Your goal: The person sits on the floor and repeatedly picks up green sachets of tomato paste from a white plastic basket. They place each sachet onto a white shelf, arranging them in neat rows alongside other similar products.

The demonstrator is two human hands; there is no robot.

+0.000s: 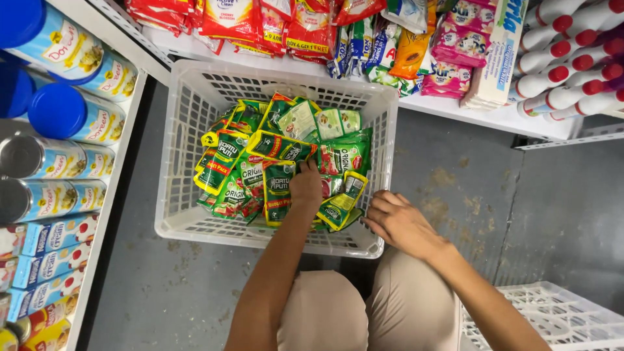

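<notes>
Right now the left hand [306, 185] is down inside the white basket [179, 162], fingers curled and pressing onto the green pouches [279, 182]; whether it has actually closed around one I cannot tell, since the back of the hand hides the fingertips. The right hand [400, 221] sits just outside, loosely open with fingers spread, resting against the basket's near corner and holding nothing. Beneath and all around the left hand the pouches lie heaped in the basket, green with yellow and red patches, some flat, some tilted. Beyond the hands, a white shelf [455, 107] carries red sachets [260, 23] and pink packets [455, 39]. Off to the left of the left hand, blue-lidded cans [71, 110] lie on their sides on another shelf. Under the basket runs a grey, stained floor [455, 175], and a second white crate [552, 318] sits near the right forearm.
</notes>
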